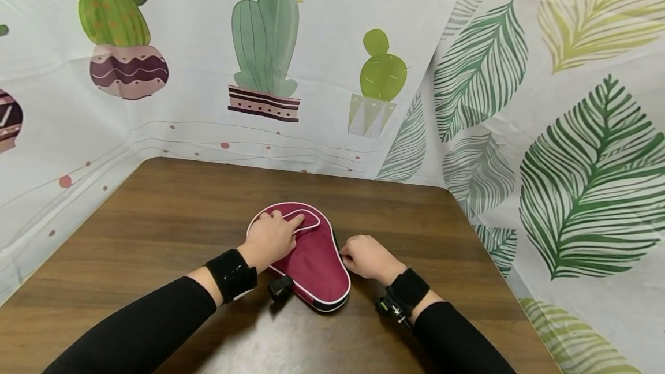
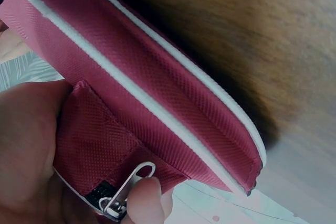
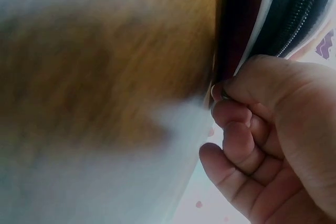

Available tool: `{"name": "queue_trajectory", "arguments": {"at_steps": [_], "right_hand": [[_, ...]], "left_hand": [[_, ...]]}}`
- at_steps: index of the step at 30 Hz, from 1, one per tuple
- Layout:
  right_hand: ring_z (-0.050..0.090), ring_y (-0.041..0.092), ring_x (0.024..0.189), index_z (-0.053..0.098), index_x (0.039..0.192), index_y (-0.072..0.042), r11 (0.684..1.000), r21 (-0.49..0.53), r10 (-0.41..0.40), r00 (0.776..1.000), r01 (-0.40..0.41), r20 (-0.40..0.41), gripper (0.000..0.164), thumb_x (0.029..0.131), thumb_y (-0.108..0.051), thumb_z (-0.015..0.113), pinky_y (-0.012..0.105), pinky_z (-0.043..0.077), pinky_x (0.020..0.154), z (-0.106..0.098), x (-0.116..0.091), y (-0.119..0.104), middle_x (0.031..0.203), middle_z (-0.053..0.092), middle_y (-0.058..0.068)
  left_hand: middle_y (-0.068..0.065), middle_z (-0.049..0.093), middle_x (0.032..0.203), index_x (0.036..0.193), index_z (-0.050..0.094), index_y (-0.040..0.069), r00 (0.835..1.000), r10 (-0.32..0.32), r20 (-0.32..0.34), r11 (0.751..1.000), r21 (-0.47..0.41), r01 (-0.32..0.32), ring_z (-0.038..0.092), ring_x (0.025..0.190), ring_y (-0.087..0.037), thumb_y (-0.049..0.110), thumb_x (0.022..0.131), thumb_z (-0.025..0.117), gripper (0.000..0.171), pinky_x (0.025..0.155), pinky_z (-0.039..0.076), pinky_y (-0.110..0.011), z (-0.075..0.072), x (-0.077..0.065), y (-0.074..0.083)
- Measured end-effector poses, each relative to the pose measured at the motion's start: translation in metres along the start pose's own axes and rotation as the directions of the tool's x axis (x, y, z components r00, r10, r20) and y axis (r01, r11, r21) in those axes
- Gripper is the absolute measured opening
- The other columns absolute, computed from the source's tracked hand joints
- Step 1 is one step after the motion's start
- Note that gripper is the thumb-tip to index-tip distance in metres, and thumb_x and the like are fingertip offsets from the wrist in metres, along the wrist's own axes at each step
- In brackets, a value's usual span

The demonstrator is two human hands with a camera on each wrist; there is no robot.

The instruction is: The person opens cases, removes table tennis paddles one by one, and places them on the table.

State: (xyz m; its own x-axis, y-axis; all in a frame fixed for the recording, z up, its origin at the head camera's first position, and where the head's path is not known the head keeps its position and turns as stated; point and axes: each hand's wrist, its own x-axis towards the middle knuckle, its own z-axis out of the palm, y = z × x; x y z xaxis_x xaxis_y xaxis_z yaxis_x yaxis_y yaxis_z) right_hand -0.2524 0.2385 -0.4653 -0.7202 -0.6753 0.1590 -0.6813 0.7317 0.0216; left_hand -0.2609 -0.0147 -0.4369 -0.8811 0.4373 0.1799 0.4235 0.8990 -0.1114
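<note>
A maroon table tennis bat case with white piping lies on the table, its narrow end toward me. My left hand rests on the wide end, over the curved front pocket, fingers loosely spread. In the left wrist view a metal zipper pull of that pocket shows beside a fingertip. At the case's right edge, my right hand pinches a small pull between thumb and forefinger; most of it is hidden by the fingers. The right wrist view shows the black zipper running along the case's side above that hand.
The brown wooden table extends around the case. A black strap sticks out at the case's left side. Behind and to the right hangs a white cloth printed with cacti and leaves.
</note>
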Motion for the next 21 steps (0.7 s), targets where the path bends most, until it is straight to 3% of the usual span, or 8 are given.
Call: {"name": "queue_trajectory", "arguments": {"at_steps": [10, 21], "right_hand": [[0.048, 0.005, 0.063, 0.064, 0.068, -0.021, 1.0, -0.006, -0.011, 1.0, 0.011, 0.009, 0.019, 0.083, -0.01, 0.06, 0.024, 0.044, 0.063, -0.0047, -0.0054, -0.0048, 0.067, 0.051, -0.011], [0.045, 0.005, 0.06, 0.059, 0.064, -0.022, 0.999, -0.032, -0.031, 1.0, 0.031, -0.003, 0.021, 0.081, -0.01, 0.06, 0.023, 0.042, 0.06, -0.0034, -0.004, -0.0009, 0.062, 0.046, -0.012]], "left_hand": [[-0.027, 0.059, 0.103, 0.139, 0.05, 0.027, 1.0, -0.02, -0.002, 1.0, 0.0, 0.02, 0.057, 0.079, -0.041, 0.04, 0.089, 0.058, 0.052, 0.048, 0.048, -0.046, 0.0018, 0.0012, 0.0009], [-0.027, 0.058, 0.095, 0.138, 0.051, 0.026, 0.999, -0.038, -0.014, 0.999, 0.006, 0.038, 0.056, 0.072, -0.038, 0.039, 0.09, 0.058, 0.05, 0.046, 0.047, -0.044, 0.0018, 0.0022, 0.0028]]}}
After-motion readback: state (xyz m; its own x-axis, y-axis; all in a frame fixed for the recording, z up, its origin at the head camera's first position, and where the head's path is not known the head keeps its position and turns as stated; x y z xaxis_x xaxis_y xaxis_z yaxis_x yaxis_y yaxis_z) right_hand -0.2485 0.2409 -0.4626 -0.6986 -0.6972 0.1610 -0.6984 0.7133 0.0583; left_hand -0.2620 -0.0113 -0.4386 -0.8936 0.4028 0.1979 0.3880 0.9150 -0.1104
